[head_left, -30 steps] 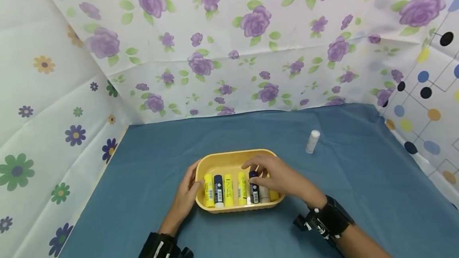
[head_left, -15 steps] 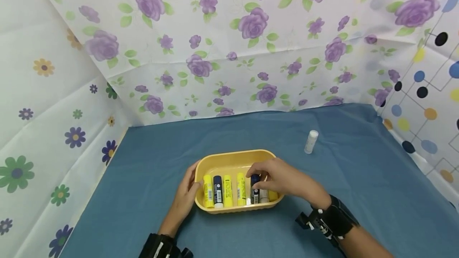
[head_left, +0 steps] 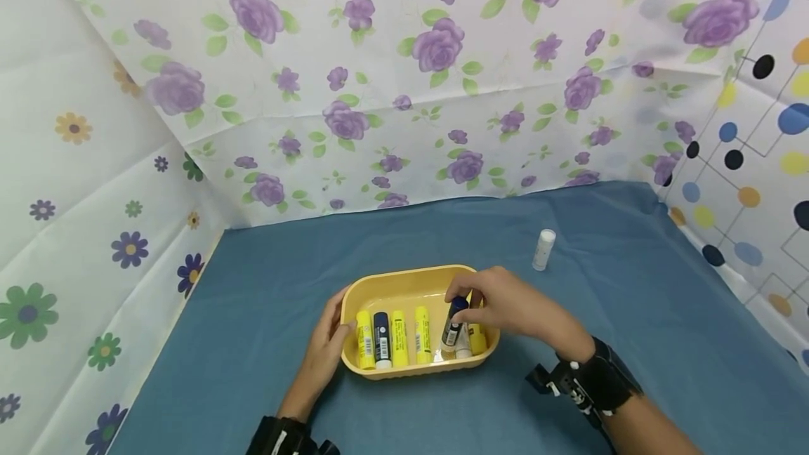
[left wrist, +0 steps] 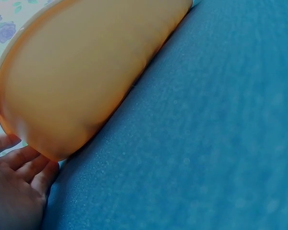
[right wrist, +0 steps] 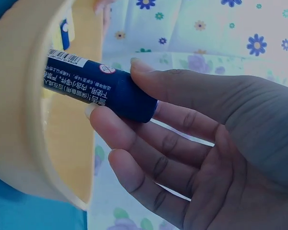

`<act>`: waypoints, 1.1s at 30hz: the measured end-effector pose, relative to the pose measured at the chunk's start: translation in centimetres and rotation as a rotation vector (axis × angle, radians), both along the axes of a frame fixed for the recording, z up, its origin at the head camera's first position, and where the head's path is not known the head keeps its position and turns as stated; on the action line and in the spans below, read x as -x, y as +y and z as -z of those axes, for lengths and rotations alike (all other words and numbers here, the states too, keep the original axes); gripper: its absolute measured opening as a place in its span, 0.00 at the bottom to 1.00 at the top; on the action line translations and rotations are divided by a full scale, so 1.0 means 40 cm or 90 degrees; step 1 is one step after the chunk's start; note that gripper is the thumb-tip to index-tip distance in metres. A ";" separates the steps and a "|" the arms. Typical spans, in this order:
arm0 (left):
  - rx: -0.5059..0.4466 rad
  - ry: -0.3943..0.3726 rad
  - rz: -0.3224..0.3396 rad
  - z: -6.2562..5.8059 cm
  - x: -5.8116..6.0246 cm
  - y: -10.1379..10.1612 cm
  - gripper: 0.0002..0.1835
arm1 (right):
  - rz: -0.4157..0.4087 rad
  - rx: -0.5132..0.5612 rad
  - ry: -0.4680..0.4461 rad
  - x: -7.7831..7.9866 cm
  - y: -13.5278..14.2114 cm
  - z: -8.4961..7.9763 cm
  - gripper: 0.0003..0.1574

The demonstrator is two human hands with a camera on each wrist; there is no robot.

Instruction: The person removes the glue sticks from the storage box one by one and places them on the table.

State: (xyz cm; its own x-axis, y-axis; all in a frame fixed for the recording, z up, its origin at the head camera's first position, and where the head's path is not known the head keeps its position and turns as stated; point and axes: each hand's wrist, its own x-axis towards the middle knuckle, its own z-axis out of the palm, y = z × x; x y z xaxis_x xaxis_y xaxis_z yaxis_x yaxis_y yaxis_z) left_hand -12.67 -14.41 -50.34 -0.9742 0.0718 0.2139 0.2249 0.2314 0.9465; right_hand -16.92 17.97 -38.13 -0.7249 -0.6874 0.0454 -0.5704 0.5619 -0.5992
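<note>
Head view: the right hand (head_left: 502, 304) has its grip clamped on a navy tube (head_left: 451, 332), tilted inside the yellow tray (head_left: 398, 290). The left hand (head_left: 324, 351) holds the tray's left end (fingers outside the wall). Blue cloth (head_left: 417, 420) spreads from tray to the desk's back edge; a white tube (head_left: 544, 250) sits toward the back right corner.
</note>
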 end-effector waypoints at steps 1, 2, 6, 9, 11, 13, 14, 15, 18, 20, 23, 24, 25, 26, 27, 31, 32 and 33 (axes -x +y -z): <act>-0.001 -0.001 -0.003 0.002 0.000 0.000 0.30 | 0.005 0.001 0.002 0.002 0.004 -0.002 0.14; 0.000 -0.003 -0.007 0.004 0.000 -0.001 0.30 | 0.011 0.001 0.003 0.003 0.008 -0.004 0.14; 0.011 -0.002 -0.013 0.009 -0.001 -0.002 0.30 | 0.025 0.012 0.022 0.010 0.026 -0.014 0.15; 0.014 0.002 -0.009 0.010 -0.002 -0.004 0.30 | 0.032 0.024 0.050 0.016 0.041 -0.022 0.15; 0.011 0.003 -0.007 0.009 -0.002 -0.005 0.30 | 0.038 0.028 0.064 0.019 0.053 -0.028 0.16; 0.005 0.003 -0.007 0.009 -0.003 -0.005 0.30 | 0.046 0.030 0.072 0.023 0.065 -0.034 0.16; 0.005 0.002 -0.008 0.008 -0.003 -0.005 0.30 | 0.049 0.031 0.074 0.024 0.070 -0.037 0.16; 0.004 0.001 -0.009 0.008 -0.004 -0.005 0.30 | 0.054 0.033 0.073 0.025 0.076 -0.039 0.16; 0.005 0.000 -0.011 0.006 -0.005 -0.004 0.30 | 0.069 0.036 0.074 0.027 0.094 -0.048 0.16; 0.011 0.000 -0.009 0.005 -0.006 -0.003 0.30 | 0.082 0.037 0.071 0.027 0.105 -0.053 0.16; 0.015 0.001 -0.003 0.005 -0.006 -0.002 0.30 | 0.098 0.041 0.073 0.027 0.121 -0.061 0.16; 0.015 0.000 -0.003 0.005 -0.005 -0.002 0.30 | 0.103 0.041 0.077 0.028 0.126 -0.064 0.16; 0.016 -0.001 -0.004 0.005 -0.005 -0.002 0.30 | 0.106 0.043 0.080 0.028 0.130 -0.066 0.16; 0.015 -0.001 -0.004 0.004 -0.004 -0.002 0.30 | 0.110 0.043 0.087 0.028 0.134 -0.069 0.16; 0.016 -0.001 -0.003 0.004 -0.003 -0.002 0.30 | 0.114 0.042 0.094 0.028 0.138 -0.071 0.16; 0.010 -0.006 0.000 -0.016 -0.006 0.005 0.30 | 0.135 0.029 0.117 0.031 0.151 -0.077 0.17; 0.010 -0.008 -0.003 -0.017 -0.006 0.006 0.31 | 0.139 0.024 0.119 0.033 0.154 -0.078 0.17; 0.011 -0.010 -0.005 -0.018 -0.006 0.007 0.31 | 0.143 0.021 0.121 0.034 0.157 -0.079 0.17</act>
State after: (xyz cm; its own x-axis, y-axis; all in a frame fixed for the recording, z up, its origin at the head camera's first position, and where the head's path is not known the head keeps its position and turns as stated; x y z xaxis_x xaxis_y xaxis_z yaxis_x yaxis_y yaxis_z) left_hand -12.45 -14.11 -49.63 -0.9781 0.0672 0.1972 0.2078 0.2492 0.9459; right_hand -18.29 24.25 -34.97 -0.8352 -0.5064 0.2143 -0.5373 0.6687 -0.5140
